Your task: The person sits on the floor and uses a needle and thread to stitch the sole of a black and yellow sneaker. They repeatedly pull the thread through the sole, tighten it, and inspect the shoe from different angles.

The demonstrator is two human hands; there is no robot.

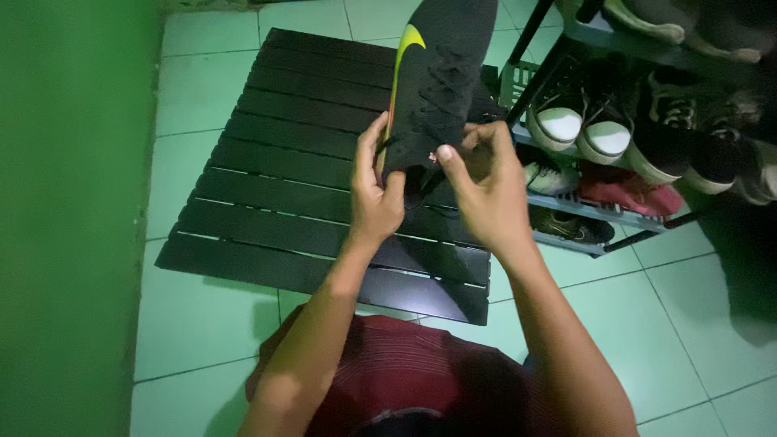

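So the person has a black sports shoe (437, 73) held up in the air over the right side of a low black slatted table (307, 186), toe pointing away and up toward the far edge, heel end down in the hands. The left hand (374, 198) is wrapped around the heel and collar area, thumb on one side and fingers curled round the other, so it's closed on the shoe. The right hand (486, 186) sits at the opening just beside it, fingertips pinched together on something small at the collar; it looks like a lace end or the tongue, but it's too dark to say which. Looks-wise it's a slim, low-cut shoe, matte black knit-looking upper, black laces crossing up the middle, with a bright yellow curved mark on the side and a thin orange-ish line running along the edge. Handling guess: pretty light, upper soft and floppy, sole stiffer, so gripping at the heel like that seems the steady spot, since the knit part would just squish. Not fragile, not slippery by the look of it. Off the table's right edge there's a metal shoe rack (599, 243) with black-and-white sneakers (583, 121) up top and a red pair (627, 190) lower down, all on pale green floor tiles (202, 324).
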